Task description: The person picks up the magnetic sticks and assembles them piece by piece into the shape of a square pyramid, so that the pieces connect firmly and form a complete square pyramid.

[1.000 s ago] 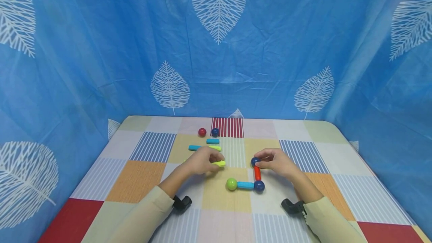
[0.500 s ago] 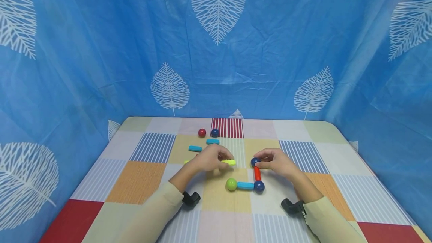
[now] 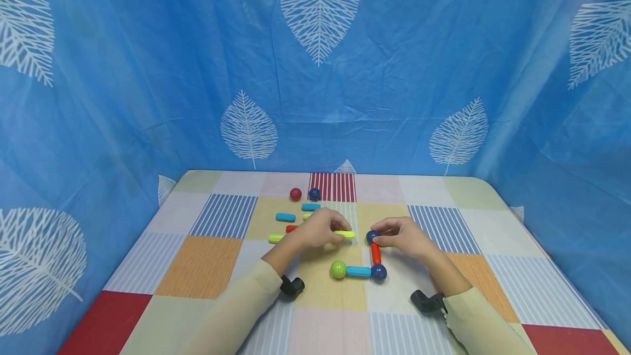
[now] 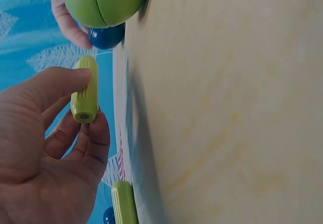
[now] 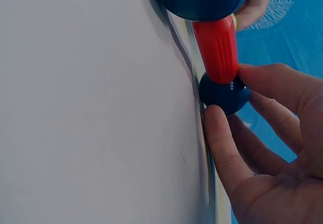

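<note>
My left hand pinches a yellow-green magnetic rod between thumb and fingers, held just above the table. The rod's free end points at a dark blue ball, a short gap apart from it. My right hand grips that ball with thumb and fingertips. From this ball a red rod runs toward me to a second blue ball. A light blue rod joins the second ball to a green ball at the left. These joined pieces lie on the table in an L shape.
Behind my left hand lie loose pieces: a red ball, a blue ball, light blue rods, a red rod and yellow-green rods. A patchwork cloth covers the table; blue curtains surround it.
My left hand has moved right with the yellow-green rod, bringing it close to the far blue ball. The right hand and the joined pieces have stayed in place.
</note>
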{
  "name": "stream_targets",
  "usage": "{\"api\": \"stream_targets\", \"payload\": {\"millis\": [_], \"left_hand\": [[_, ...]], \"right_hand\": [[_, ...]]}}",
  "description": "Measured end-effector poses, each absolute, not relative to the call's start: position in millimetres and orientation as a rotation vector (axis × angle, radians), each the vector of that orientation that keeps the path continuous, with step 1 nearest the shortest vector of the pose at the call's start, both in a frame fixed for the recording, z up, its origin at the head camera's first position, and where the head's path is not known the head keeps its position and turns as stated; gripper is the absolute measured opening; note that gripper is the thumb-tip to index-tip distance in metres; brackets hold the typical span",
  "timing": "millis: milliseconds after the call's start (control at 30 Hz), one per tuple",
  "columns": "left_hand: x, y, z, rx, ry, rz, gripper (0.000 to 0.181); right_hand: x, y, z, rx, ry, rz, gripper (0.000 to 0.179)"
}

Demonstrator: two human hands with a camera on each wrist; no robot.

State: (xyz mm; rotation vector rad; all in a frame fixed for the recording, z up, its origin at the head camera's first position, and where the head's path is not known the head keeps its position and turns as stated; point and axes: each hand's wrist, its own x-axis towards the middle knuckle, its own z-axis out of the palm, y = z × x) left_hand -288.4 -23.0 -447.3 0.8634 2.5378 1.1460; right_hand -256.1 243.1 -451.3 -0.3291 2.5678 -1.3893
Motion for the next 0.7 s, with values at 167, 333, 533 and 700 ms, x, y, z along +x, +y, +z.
{"api": "stream_targets", "payload": {"millis": [167, 333, 533, 700], "left_hand": [[-290.5, -15.3, -448.6, 0.864, 2.559, 1.103, 0.019], [-289.8, -7.0, -447.8, 0.844, 2.569, 1.066, 0.019], [-287.9, 2.4, -444.7, 0.796, 2.579, 1.018, 0.019], [-289.4, 6.6, -446.4, 0.824, 2.585, 1.012, 0.018]], "right_hand": [[-257.4, 242.0, -452.0, -0.330, 2.571, -1.392, 0.028], [-258.6, 242.1, -453.1, -0.321, 2.568, -1.395, 0.027], [-258.6, 241.0, -452.2, -0.303, 2.574, -1.380, 0.027], [-258.3, 240.9, -451.7, -0.298, 2.578, -1.368, 0.027]]}}
